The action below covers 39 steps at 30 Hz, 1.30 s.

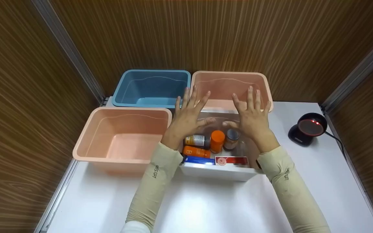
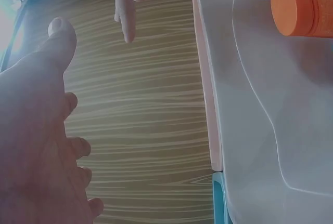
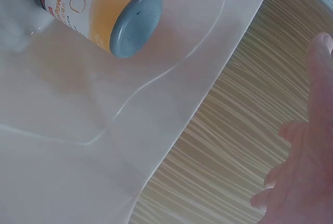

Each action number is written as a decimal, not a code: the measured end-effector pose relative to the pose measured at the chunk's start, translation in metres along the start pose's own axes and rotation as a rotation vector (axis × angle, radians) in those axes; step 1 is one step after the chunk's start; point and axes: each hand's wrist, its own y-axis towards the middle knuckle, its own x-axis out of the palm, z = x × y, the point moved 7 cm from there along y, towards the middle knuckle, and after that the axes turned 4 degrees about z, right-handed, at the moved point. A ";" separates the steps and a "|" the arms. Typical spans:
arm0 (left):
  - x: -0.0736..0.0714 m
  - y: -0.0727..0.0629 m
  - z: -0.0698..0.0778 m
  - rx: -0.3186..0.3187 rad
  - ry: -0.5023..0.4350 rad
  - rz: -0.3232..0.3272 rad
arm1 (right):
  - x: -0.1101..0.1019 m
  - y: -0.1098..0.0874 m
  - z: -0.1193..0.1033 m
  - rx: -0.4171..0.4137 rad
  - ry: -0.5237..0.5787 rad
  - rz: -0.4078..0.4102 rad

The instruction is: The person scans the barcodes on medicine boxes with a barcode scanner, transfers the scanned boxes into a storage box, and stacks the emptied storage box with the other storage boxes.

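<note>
Both hands hover over a white bin (image 1: 219, 173), fingers spread and nothing held. My left hand (image 1: 186, 119) is over the bin's left part, my right hand (image 1: 254, 121) over its right part, the two thumbs pointing at each other. Inside the bin stand an orange-capped bottle (image 1: 217, 141) and a grey-capped bottle (image 1: 231, 139). Left of them lie a bottle with a yellow and white label (image 1: 195, 140) and an orange bottle (image 1: 196, 151). Along the near wall are a blue box (image 1: 200, 160) and a red and white box (image 1: 231, 161).
A blue bin (image 1: 151, 102) and a pink bin (image 1: 231, 76) stand behind the white one. Another pink bin (image 1: 121, 159) is to the left. A black scanner on a stand (image 1: 308, 127) with a cable sits at the right. Wood-patterned walls (image 1: 186, 38) enclose the white table (image 1: 199, 207).
</note>
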 end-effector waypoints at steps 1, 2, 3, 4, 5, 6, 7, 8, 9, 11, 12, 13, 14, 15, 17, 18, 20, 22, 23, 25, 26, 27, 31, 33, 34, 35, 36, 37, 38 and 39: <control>0.000 -0.001 0.000 -0.003 0.003 -0.001 | -0.001 0.000 0.000 -0.001 0.003 -0.001; -0.001 -0.001 0.000 -0.006 0.008 -0.002 | -0.001 0.000 -0.001 -0.002 0.010 -0.001; -0.002 -0.003 0.000 -0.009 0.002 -0.001 | -0.002 0.000 -0.001 -0.002 0.013 0.001; -0.003 -0.004 0.000 -0.013 -0.011 -0.001 | -0.003 -0.001 -0.001 -0.002 0.017 0.002; -0.004 -0.006 0.000 -0.017 -0.019 0.002 | -0.005 -0.001 -0.001 -0.002 0.025 0.002; -0.005 -0.009 0.000 -0.020 -0.029 0.008 | -0.006 -0.001 -0.002 -0.003 0.029 0.003; -0.006 -0.013 0.000 -0.022 -0.038 0.015 | -0.008 -0.002 -0.002 -0.003 0.034 0.000; -0.008 -0.017 0.000 -0.025 -0.055 0.023 | -0.009 -0.003 -0.003 -0.006 0.042 -0.001; -0.008 -0.021 0.001 -0.025 -0.072 0.033 | -0.011 -0.004 -0.003 -0.009 0.047 -0.004; -0.009 -0.031 0.003 -0.020 -0.091 0.048 | -0.015 -0.006 -0.005 -0.016 0.063 -0.009; -0.009 -0.036 0.005 -0.017 -0.103 0.055 | -0.018 -0.007 -0.006 -0.021 0.068 -0.010; -0.009 -0.041 0.006 -0.013 -0.112 0.061 | -0.020 -0.009 -0.008 -0.025 0.076 -0.011; -0.009 -0.046 0.007 -0.009 -0.119 0.070 | -0.022 -0.010 -0.009 -0.029 0.084 -0.010; -0.009 -0.051 0.009 -0.004 -0.120 0.079 | -0.024 -0.011 -0.010 -0.032 0.086 -0.010; -0.009 -0.061 0.010 -0.002 -0.126 0.101 | -0.027 -0.014 -0.013 -0.041 0.094 -0.011; -0.008 -0.067 0.010 -0.003 -0.135 0.114 | -0.028 -0.015 -0.014 -0.046 0.097 -0.017; -0.005 -0.077 0.011 -0.003 -0.161 0.132 | -0.028 -0.017 -0.016 -0.052 0.102 -0.034; 0.001 -0.086 0.012 -0.005 -0.204 0.134 | -0.028 -0.019 -0.017 -0.057 0.114 -0.058; 0.005 -0.090 0.012 -0.006 -0.225 0.129 | -0.027 -0.020 -0.018 -0.058 0.115 -0.070; 0.015 -0.097 0.012 -0.004 -0.256 0.120 | -0.027 -0.021 -0.018 -0.062 0.123 -0.087; 0.020 -0.099 0.012 -0.007 -0.274 0.113 | -0.027 -0.022 -0.018 -0.064 0.125 -0.095; 0.025 -0.102 0.012 -0.012 -0.284 0.105 | -0.027 -0.022 -0.018 -0.068 0.124 -0.099; 0.041 -0.108 0.007 -0.051 -0.326 0.085 | -0.027 -0.023 -0.018 -0.078 0.120 -0.110; 0.043 -0.109 0.004 -0.068 -0.349 0.092 | -0.028 -0.024 -0.017 -0.076 0.122 -0.119; 0.044 -0.110 0.002 -0.072 -0.359 0.101 | -0.028 -0.024 -0.017 -0.075 0.125 -0.124; 0.043 -0.110 0.001 -0.076 -0.370 0.109 | -0.028 -0.024 -0.017 -0.072 0.128 -0.128; 0.043 -0.110 0.000 -0.080 -0.381 0.116 | -0.028 -0.024 -0.017 -0.070 0.131 -0.133; 0.043 -0.110 -0.001 -0.079 -0.387 0.123 | -0.028 -0.024 -0.018 -0.069 0.133 -0.136; 0.042 -0.109 -0.002 -0.084 -0.390 0.125 | -0.029 -0.024 -0.018 -0.073 0.131 -0.138; 0.042 -0.109 -0.003 -0.085 -0.389 0.126 | -0.029 -0.024 -0.018 -0.076 0.131 -0.140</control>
